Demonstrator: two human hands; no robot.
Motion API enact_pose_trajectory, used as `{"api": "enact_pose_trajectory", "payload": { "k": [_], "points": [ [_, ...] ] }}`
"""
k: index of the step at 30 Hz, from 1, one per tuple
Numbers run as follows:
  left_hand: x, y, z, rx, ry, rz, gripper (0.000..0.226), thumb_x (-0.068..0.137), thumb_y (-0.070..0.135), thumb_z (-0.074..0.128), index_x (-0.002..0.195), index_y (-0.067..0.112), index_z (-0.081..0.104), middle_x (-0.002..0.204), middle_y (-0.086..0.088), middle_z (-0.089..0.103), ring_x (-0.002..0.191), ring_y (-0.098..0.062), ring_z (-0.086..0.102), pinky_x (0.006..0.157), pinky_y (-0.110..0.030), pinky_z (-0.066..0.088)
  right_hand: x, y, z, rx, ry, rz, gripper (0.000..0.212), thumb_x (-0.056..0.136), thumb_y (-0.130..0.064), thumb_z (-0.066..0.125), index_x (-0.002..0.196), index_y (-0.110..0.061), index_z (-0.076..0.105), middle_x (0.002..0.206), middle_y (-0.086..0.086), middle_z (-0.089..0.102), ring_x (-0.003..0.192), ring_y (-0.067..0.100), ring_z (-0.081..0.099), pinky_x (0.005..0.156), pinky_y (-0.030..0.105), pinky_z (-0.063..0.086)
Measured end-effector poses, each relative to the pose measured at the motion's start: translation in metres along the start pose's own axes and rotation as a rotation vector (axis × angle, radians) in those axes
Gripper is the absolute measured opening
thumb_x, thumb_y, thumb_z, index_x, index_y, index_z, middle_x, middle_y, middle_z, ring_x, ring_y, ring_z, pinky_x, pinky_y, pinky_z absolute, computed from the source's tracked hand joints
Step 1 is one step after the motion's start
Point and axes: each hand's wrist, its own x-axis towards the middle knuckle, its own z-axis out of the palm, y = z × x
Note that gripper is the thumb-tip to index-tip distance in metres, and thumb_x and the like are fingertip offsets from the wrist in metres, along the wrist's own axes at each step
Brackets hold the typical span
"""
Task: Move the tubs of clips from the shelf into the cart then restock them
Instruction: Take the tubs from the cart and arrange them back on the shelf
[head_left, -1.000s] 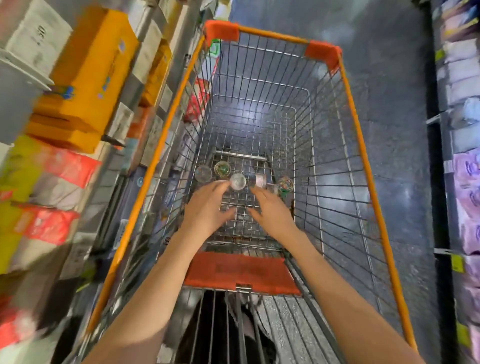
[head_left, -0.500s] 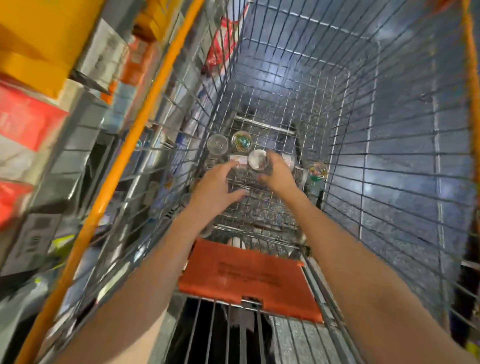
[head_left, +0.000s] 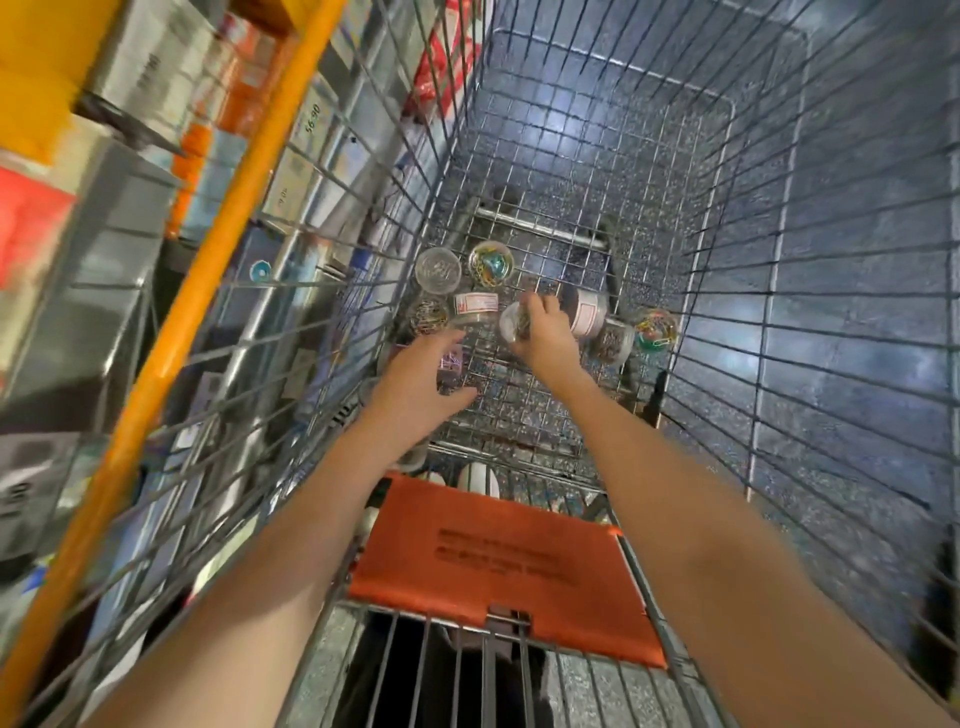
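Several small clear tubs of clips lie on the wire floor of the cart (head_left: 571, 171). One holds silver clips (head_left: 438, 270), one coloured clips (head_left: 491, 264), and another coloured one (head_left: 655, 328) sits at the right. A labelled tub (head_left: 475, 304) lies on its side. My right hand (head_left: 545, 338) reaches deep into the cart and grips a clear tub (head_left: 511, 322) from the right. My left hand (head_left: 415, 379) is beside it with fingers extended; a small tub (head_left: 451, 364) shows between its thumb and fingers.
The cart's orange rim (head_left: 171, 322) runs up the left side, with store shelves of boxes (head_left: 130, 78) and price tags beyond it. An orange seat flap (head_left: 498, 566) lies at the near end, below my forearms. Dark speckled floor shows through the wires.
The camera has dropped closer into the cart. My right hand went from open above the tubs to gripping one clear tub. My left hand moved forward to the tubs.
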Motion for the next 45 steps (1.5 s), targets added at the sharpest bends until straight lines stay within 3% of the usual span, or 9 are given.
{"api": "enact_pose_trajectory", "payload": {
  "k": [4, 8, 12, 15, 19, 24, 34, 39, 45],
  "points": [
    [-0.006, -0.002, 0.000, 0.014, -0.027, -0.012, 0.066, 0.084, 0.019, 0.068, 0.141, 0.021, 0.036, 0.142, 0.002, 0.040, 0.128, -0.013, 0.040, 0.101, -0.025, 0.031, -0.029, 0.001, 0.007, 0.022, -0.146, 0.010, 0.064, 0.077, -0.017, 0.073, 0.131, -0.011, 0.039, 0.128, 0.010, 0.043, 0.114, 0.029, 0.049, 0.093, 0.042, 0.049],
    [-0.011, -0.006, 0.004, 0.041, -0.087, -0.028, 0.077, 0.079, 0.018, 0.073, 0.144, 0.023, 0.032, 0.144, 0.001, 0.039, 0.132, -0.016, 0.037, 0.107, -0.035, 0.034, -0.053, -0.011, -0.005, 0.214, -0.254, -0.011, 0.071, 0.071, -0.033, 0.077, 0.130, -0.017, 0.042, 0.123, 0.004, 0.048, 0.106, 0.016, 0.050, 0.097, 0.037, 0.047],
    [-0.020, -0.008, 0.007, 0.053, -0.122, -0.054, 0.092, 0.075, 0.016, 0.077, 0.148, 0.024, 0.021, 0.148, -0.002, 0.032, 0.133, -0.020, 0.037, 0.108, -0.041, 0.036, -0.073, -0.037, -0.046, 0.387, -0.353, -0.054, 0.070, 0.072, -0.035, 0.075, 0.131, -0.018, 0.043, 0.123, -0.004, 0.052, 0.104, 0.010, 0.051, 0.084, 0.021, 0.045],
    [-0.023, -0.009, 0.008, -0.006, -0.067, -0.027, 0.094, 0.072, 0.017, 0.079, 0.147, 0.022, 0.022, 0.146, -0.003, 0.034, 0.132, -0.020, 0.037, 0.107, -0.040, 0.036, -0.086, -0.049, -0.068, 0.460, -0.429, -0.056, 0.068, 0.077, -0.031, 0.074, 0.135, -0.019, 0.040, 0.125, -0.003, 0.052, 0.107, 0.015, 0.055, 0.091, 0.033, 0.048],
    [-0.022, -0.009, 0.009, -0.076, -0.010, -0.023, 0.086, 0.071, 0.019, 0.080, 0.143, 0.018, 0.033, 0.140, -0.001, 0.042, 0.127, -0.017, 0.041, 0.103, -0.031, 0.037, -0.095, -0.061, -0.068, 0.479, -0.500, -0.083, 0.072, 0.077, -0.035, 0.075, 0.137, -0.024, 0.037, 0.118, -0.007, 0.053, 0.100, 0.015, 0.059, 0.090, 0.035, 0.049],
    [-0.022, -0.020, 0.011, -0.103, -0.007, -0.136, 0.077, 0.065, 0.023, 0.084, 0.131, 0.011, 0.046, 0.121, 0.005, 0.053, 0.113, -0.013, 0.049, 0.091, -0.026, 0.040, -0.093, -0.061, -0.055, 0.574, -0.591, -0.058, 0.076, 0.078, -0.035, 0.074, 0.141, -0.028, 0.032, 0.130, -0.004, 0.054, 0.107, 0.014, 0.058, 0.095, 0.036, 0.048],
    [-0.028, -0.044, 0.012, -0.038, -0.017, -0.223, 0.076, 0.069, 0.022, 0.081, 0.127, 0.008, 0.034, 0.112, -0.003, 0.042, 0.101, -0.016, 0.046, 0.078, -0.024, 0.036, -0.028, -0.053, -0.040, 0.148, -0.237, -0.144, 0.053, 0.086, -0.023, 0.065, 0.134, -0.010, 0.045, 0.134, 0.009, 0.051, 0.117, 0.022, 0.053, 0.101, 0.036, 0.044],
    [-0.030, -0.049, 0.007, -0.123, -0.074, -0.216, 0.073, 0.073, 0.018, 0.078, 0.128, 0.022, 0.030, 0.113, -0.004, 0.051, 0.094, -0.016, 0.053, 0.070, -0.025, 0.042, 0.002, -0.054, -0.022, 0.083, -0.127, -0.154, 0.059, 0.082, -0.015, 0.067, 0.136, -0.014, 0.042, 0.138, 0.007, 0.045, 0.123, 0.023, 0.046, 0.105, 0.041, 0.041],
    [-0.036, -0.053, 0.005, -0.196, -0.113, -0.219, 0.086, 0.068, 0.031, 0.082, 0.137, 0.021, 0.030, 0.138, -0.002, 0.040, 0.120, -0.014, 0.041, 0.099, -0.031, 0.036, 0.015, -0.038, 0.010, -0.023, -0.001, -0.122, 0.052, 0.085, -0.016, 0.066, 0.133, -0.015, 0.047, 0.134, 0.003, 0.048, 0.120, 0.021, 0.047, 0.102, 0.033, 0.040]
  ]
}}
